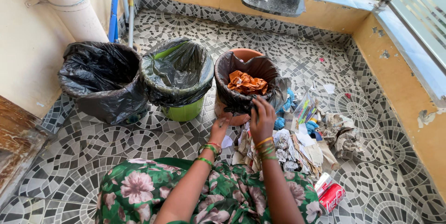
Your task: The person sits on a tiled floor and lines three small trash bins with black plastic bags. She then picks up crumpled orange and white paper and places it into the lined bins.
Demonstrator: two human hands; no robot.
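A: Quick, edges and free room?

B: Your terracotta bin (246, 84) sits at frame centre, black liner (241, 101) folded over its rim, orange scraps (246, 83) inside. The green bin (179, 80) stands just beside it on the left, with the black-bagged bin (103, 80) further left against the wall. The waste pile (297, 142) crowds the lower right, and a red can (331, 197) lies near the bottom right. Open tiled floor (297, 52) shows above the bin and at lower left.

A: Hands?

B: Your right hand (262, 117) reaches up to the liner's near edge, fingers curled, gripping the plastic. Your left hand (220, 128) is lower, just under the rim, fingertips pinched together on the liner. Both forearms rise from your lap.
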